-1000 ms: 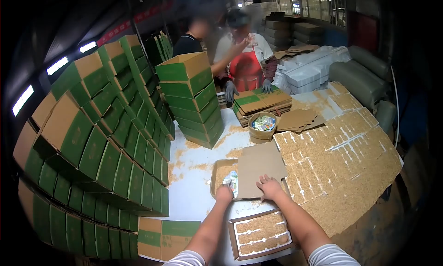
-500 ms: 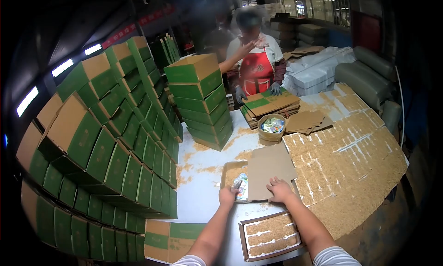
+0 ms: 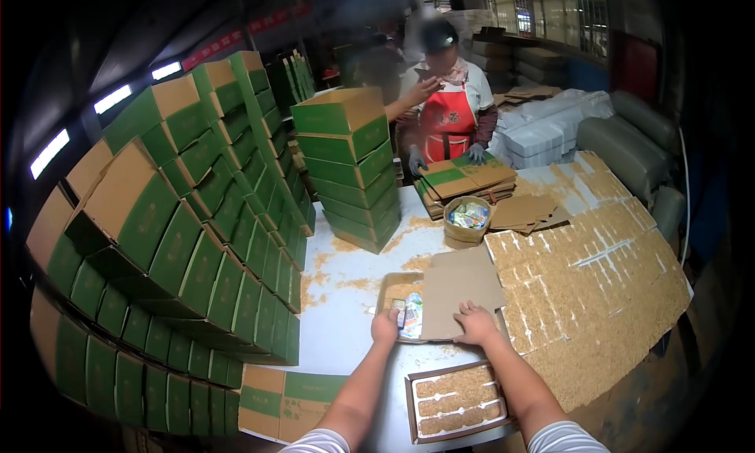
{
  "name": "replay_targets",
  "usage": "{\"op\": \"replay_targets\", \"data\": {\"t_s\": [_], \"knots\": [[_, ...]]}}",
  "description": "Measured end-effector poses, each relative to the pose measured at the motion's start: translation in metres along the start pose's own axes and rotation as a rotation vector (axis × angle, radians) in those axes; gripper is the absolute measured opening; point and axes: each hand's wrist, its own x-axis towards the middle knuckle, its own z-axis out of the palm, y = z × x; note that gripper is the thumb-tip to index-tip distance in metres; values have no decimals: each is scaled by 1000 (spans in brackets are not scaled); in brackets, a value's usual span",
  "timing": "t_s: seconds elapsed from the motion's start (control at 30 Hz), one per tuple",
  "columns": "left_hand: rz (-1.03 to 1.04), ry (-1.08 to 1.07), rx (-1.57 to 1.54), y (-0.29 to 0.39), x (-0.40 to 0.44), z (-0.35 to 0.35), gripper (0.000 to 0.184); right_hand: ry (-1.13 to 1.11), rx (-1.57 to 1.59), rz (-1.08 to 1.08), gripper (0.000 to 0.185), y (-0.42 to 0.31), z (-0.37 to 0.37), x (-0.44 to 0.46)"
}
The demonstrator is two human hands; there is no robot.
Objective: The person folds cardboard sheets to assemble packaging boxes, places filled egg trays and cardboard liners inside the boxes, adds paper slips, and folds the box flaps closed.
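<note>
My left hand [image 3: 384, 327] is closed on a small printed packet [image 3: 399, 312] at the front left of a shallow tan tray [image 3: 382, 296]. Other colourful packets [image 3: 412, 314] lie in that tray, partly hidden. A plain brown cardboard sheet [image 3: 460, 276] covers the tray's right side. On the sheet's lower part rests my right hand [image 3: 476, 324], its fingers spread and pressing down. Nearer to me stands an open carton [image 3: 410, 406] with rows of tan, crumbly filling between white dividers.
Green-and-brown cartons [image 3: 228, 280] are stacked high on the left, with another stack [image 3: 354, 178] behind the tray. A round basket of packets [image 3: 467, 217] and flattened cartons [image 3: 468, 175] sit ahead. Filled tan blocks [image 3: 582, 296] cover the right. A co-worker in a red apron [image 3: 450, 123] stands opposite.
The packet in my left hand has turned, showing more of its printed face. My right hand stays on the cardboard sheet. The camera view has shifted slightly.
</note>
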Motion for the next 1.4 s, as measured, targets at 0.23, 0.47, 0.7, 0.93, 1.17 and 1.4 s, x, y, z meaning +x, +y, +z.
{"op": "replay_targets", "data": {"t_s": [0.23, 0.47, 0.7, 0.93, 1.17, 1.4], "knots": [[-298, 36, -796, -14, -75, -85, 25, -11, -20, 4, 75, -6, 3, 0], [-559, 187, -734, -94, -315, -194, 22, -113, -115, -98, 68, 5, -7, 4], [-780, 333, -563, -119, -437, -220, 22, -163, -194, -148, 55, 9, -4, 4], [-841, 249, -471, -106, -459, -212, 23, -27, -202, -397, 27, 10, -10, -1], [-808, 159, -421, -88, -462, -202, 23, 216, -202, -622, 17, 16, -18, -14], [-769, 84, -373, -70, -470, -194, 23, -66, -137, -448, 18, 18, 10, -13]]}}
